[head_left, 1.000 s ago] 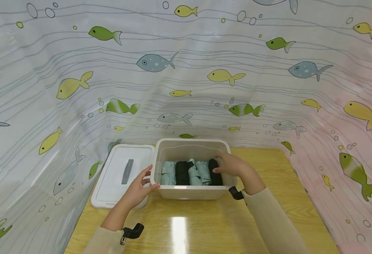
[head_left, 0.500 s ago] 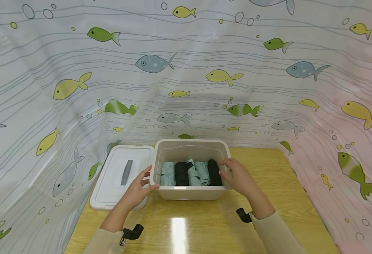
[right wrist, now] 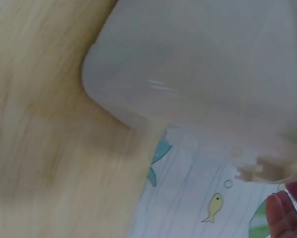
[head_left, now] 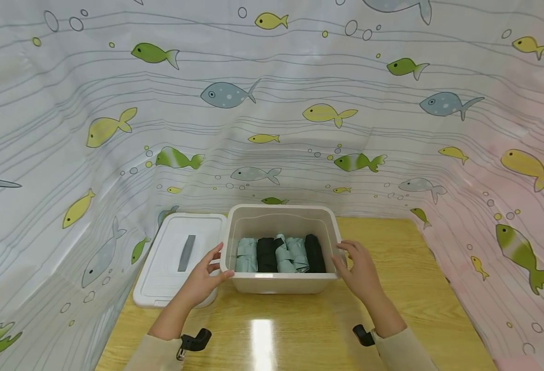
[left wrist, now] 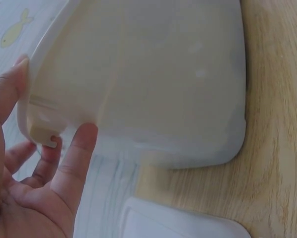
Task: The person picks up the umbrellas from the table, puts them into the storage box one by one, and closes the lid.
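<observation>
A white plastic storage box stands on the table without its lid. Inside, rolled fabric bundles lie side by side, some pale teal and some black. At the box's left front corner, my left hand grips the rim. The left wrist view shows the thumb on the rim and the fingers against the outer wall. My right hand is at the right rim, fingers loosely extended. In the right wrist view, its fingers show only partly beside the box's end; contact is unclear.
A white lid with a grey handle lies left of the box. The wooden table extends to the right and in front. A fish-print sheet hangs behind and along both sides.
My right hand has come out of the box, leaving the black bundle at the right end, and moved right to the outer rim. The left hand stays at the left corner.
</observation>
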Demonstrator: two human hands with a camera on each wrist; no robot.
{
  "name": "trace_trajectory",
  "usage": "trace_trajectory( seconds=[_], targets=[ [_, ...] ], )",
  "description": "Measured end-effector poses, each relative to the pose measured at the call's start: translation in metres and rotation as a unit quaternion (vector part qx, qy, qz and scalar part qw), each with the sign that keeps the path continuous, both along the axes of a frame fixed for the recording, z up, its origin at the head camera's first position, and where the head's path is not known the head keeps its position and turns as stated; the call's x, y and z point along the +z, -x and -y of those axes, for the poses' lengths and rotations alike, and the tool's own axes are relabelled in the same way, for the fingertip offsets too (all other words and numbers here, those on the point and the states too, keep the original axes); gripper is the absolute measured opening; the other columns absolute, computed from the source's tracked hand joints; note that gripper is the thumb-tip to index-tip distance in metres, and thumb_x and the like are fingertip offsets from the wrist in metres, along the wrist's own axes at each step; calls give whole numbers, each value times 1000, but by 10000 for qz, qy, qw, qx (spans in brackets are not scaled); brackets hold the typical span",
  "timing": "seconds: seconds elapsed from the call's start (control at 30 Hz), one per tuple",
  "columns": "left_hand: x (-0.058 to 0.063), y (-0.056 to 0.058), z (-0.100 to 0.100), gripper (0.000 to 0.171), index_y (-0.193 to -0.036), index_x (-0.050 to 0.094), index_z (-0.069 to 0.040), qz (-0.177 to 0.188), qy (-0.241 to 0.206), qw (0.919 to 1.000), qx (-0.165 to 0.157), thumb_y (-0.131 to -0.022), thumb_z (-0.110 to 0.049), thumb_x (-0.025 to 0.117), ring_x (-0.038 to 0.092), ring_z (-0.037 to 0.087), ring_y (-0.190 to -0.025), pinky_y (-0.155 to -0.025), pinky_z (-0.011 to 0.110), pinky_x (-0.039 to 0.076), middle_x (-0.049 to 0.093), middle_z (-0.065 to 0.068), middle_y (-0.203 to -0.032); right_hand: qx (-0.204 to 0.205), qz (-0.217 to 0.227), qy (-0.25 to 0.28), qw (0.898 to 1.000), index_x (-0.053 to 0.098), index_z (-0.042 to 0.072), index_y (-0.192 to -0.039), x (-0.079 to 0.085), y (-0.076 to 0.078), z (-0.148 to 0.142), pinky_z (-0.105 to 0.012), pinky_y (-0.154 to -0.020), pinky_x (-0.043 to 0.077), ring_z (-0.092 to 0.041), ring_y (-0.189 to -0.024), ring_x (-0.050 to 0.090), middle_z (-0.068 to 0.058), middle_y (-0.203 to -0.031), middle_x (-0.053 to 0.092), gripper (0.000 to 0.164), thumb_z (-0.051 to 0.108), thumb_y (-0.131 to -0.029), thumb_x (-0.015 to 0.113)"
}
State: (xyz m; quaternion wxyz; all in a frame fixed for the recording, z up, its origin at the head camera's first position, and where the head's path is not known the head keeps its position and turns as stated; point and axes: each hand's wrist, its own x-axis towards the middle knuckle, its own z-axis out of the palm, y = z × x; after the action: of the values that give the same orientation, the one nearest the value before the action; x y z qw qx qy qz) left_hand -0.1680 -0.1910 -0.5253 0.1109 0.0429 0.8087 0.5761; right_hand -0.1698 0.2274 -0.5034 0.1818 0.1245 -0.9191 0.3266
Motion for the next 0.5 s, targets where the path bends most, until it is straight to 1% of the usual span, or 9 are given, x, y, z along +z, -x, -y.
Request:
trace_trajectory(
  seconds=[0.07, 0.13, 0.27, 0.37, 0.5],
  targets=[
    [1, -1, 0, 86, -161, 22, -22, -27, -34, 10000, 5, -93, -24, 75, 43, 42, -136, -105, 55, 42, 34, 18, -152, -45, 57, -29, 10000, 66, 1, -123, -6, -1, -4, -53, -83, 52, -38, -109, 57, -17, -127, 60, 40, 16, -89, 78],
    [1, -1, 0, 86, -161, 23, -22, -49, -47, 10000, -5, -92, -25, 75, 43, 42, -136, -105, 55, 43, 35, 18, -152, -45, 126, -29, 9999, 64, 2, -128, -11, -3, -7, -51, -83, 53, -37, -109, 57, -18, -130, 58, 44, 18, -89, 78],
    [0, -1, 0, 87, -161, 23, -21, -98, 10, 10000, 3, -91, -28, 76, 44, 42, -136, -104, 55, 43, 35, 18, -152, 63, 200, 70, 9998, 59, 4, -134, -18, -5, -13, -52, -87, 52, -35, -118, 52, -17, -136, 56, 49, 19, -90, 76],
    [-1, -1, 0, 87, -161, 23, -21, -92, 56, 9999, 24, -92, -28, 76, 43, 43, -136, -105, 57, 42, 35, 19, -152, 176, 251, 136, 9994, 56, 6, -139, -21, -7, -15, -53, -89, 52, -35, -123, 49, -16, -140, 53, 54, 18, -90, 76],
    [0, -1, 0, 87, -161, 23, -22, -35, 59, 10000, 47, -92, -27, 76, 43, 43, -136, -105, 58, 41, 34, 19, -153, 304, 357, 167, 9988, 51, 6, -144, -23, -9, -18, -55, -89, 51, -36, -124, 48, -18, -145, 49, 60, 19, -90, 75]
  ],
)
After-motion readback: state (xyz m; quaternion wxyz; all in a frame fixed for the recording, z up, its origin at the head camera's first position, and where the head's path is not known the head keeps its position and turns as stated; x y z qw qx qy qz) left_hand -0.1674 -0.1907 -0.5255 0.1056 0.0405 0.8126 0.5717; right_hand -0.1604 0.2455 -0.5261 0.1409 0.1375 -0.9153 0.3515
